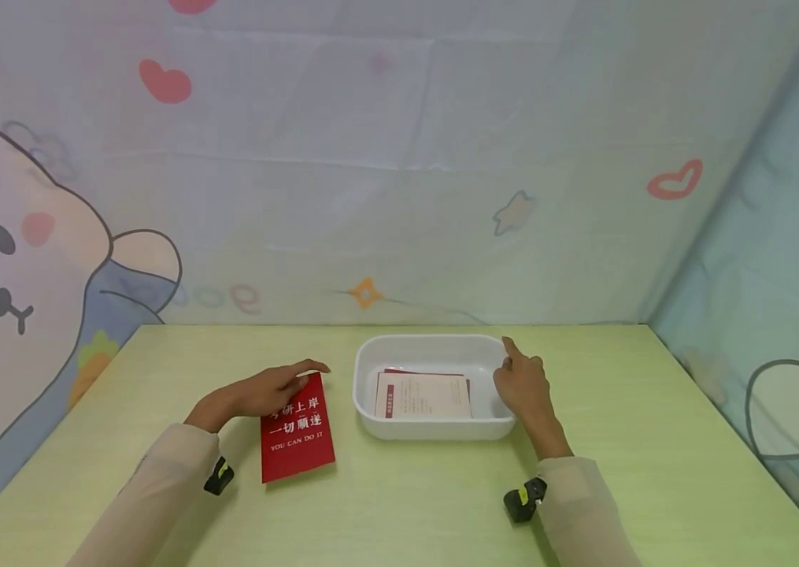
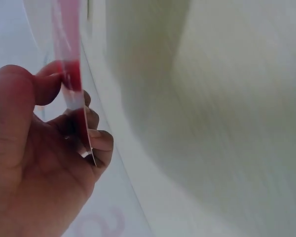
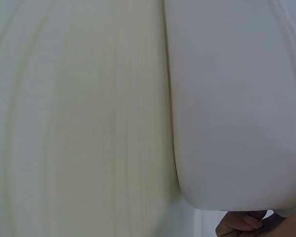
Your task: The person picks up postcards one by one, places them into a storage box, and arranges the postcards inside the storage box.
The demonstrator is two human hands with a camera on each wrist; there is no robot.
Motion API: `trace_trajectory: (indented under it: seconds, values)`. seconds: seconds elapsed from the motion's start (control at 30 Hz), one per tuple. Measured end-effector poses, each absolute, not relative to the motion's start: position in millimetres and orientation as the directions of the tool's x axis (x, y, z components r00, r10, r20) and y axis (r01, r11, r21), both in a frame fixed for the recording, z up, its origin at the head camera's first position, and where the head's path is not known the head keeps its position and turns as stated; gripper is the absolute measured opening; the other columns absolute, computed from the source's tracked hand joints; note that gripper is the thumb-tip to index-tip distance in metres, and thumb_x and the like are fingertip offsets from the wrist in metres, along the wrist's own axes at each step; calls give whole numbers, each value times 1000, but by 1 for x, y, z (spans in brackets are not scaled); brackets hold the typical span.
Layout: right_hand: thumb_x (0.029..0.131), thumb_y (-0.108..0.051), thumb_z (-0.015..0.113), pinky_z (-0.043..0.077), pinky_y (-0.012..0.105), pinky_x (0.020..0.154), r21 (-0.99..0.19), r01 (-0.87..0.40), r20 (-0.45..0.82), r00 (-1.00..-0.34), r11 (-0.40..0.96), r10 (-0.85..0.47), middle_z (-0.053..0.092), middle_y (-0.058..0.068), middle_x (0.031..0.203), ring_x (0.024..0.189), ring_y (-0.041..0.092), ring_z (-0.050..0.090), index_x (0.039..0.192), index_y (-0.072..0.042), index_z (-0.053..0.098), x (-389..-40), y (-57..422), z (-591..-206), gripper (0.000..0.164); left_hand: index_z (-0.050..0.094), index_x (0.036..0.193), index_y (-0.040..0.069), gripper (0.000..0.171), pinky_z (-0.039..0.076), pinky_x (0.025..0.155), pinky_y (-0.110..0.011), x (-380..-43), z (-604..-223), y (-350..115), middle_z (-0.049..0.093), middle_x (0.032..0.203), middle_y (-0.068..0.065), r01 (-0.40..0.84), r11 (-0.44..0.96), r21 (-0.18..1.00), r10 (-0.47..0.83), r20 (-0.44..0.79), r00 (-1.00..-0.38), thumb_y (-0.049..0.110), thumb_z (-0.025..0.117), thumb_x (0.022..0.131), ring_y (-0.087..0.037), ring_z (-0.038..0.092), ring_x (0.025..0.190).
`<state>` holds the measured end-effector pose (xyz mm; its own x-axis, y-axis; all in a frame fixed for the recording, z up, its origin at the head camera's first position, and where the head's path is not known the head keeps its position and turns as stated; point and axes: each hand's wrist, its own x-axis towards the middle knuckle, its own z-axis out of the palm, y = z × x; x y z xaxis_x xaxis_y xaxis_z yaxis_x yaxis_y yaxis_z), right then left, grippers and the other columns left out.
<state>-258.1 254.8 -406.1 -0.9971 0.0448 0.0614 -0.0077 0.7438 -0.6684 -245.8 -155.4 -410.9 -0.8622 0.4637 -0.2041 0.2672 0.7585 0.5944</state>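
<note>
My left hand [image 1: 257, 394] pinches the top of a red card [image 1: 300, 453] printed with white characters and "YOU CAN DO IT". In the left wrist view, the card [image 2: 73, 74] is seen nearly edge-on, thumb on one face and fingers behind. It stands left of a white plastic tub [image 1: 434, 430], its lower edge toward me. My right hand [image 1: 523, 386] grips the tub's right rim, index finger stretched toward the far corner. From the right wrist, curled fingers [image 3: 244, 220] show beneath the rim at the tub's end. Inside the tub lies a cream printed card [image 1: 423, 398], with red edges showing under it.
The tub rests on a pale green-yellow tabletop [image 1: 413, 504]. Behind the table hangs a cloth backdrop [image 1: 399, 197] with cartoon prints, meeting the table's far edge. Another printed cloth [image 1: 782, 315] runs along the right side. Each wrist carries a small black camera.
</note>
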Motion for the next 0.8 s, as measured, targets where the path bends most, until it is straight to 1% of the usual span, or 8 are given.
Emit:
trace_trajectory:
  seconds: [0.03,0.1,0.2,0.33,0.47,0.53,0.67,0.8]
  values:
    - [100,-15,28,41,38,64,-669,-7,60,-997,743,45,49,39,127,87,33,47,156,-5,28,-258,255,-406,57,43,144,32,41,47,75,-31,-245,-411,-155,55,108,-5,264,756,599,460,-199,-865,17,41,106,-17,53,89]
    - [101,-16,27,42,40,66,-670,-5,58,-997,742,46,48,39,128,89,34,48,156,-6,28,-258,255,-406,56,46,142,32,40,48,76,-31,-244,-411,-154,55,111,-6,253,745,617,455,-194,-869,16,41,106,-18,55,89]
    - [100,-16,28,43,42,69,-672,-3,56,-997,741,47,48,39,128,90,34,49,156,-6,28,-258,255,-406,57,47,139,31,38,49,74,-31,-244,-411,-152,56,109,-7,250,724,642,462,-183,-868,15,41,106,-18,56,87]
    - [100,-16,28,42,39,66,-676,-4,54,-998,737,43,47,40,128,87,33,47,156,-6,27,-259,255,-406,58,47,138,30,37,50,71,-31,-243,-413,-150,56,106,-8,251,697,672,474,-169,-864,14,40,105,-18,56,80]
    - [100,-16,28,42,39,65,-672,-5,53,-998,741,42,47,40,129,89,34,48,156,-6,27,-259,255,-408,57,45,138,30,37,52,70,-30,-243,-414,-147,56,107,-8,267,675,688,489,-147,-860,13,40,105,-18,56,81]
    - [100,-16,28,43,40,67,-668,-7,57,-997,744,43,47,40,130,92,35,49,156,-6,27,-259,255,-408,57,44,137,29,37,52,71,-30,-243,-414,-144,56,110,-8,281,667,690,496,-130,-859,13,40,105,-19,57,85]
    - [99,-16,27,41,38,64,-674,-8,55,-998,739,39,47,40,129,86,33,47,157,-6,27,-259,255,-408,58,42,137,29,36,53,73,-31,-244,-412,-138,56,113,-9,299,652,697,500,-98,-861,13,39,106,-20,57,90]
    - [99,-16,27,38,35,62,-680,-12,55,-998,733,35,46,40,128,80,29,43,157,-6,25,-260,256,-408,59,40,138,27,35,54,70,-31,-244,-409,-133,57,111,-9,297,638,710,488,-75,-870,12,37,106,-20,59,87]
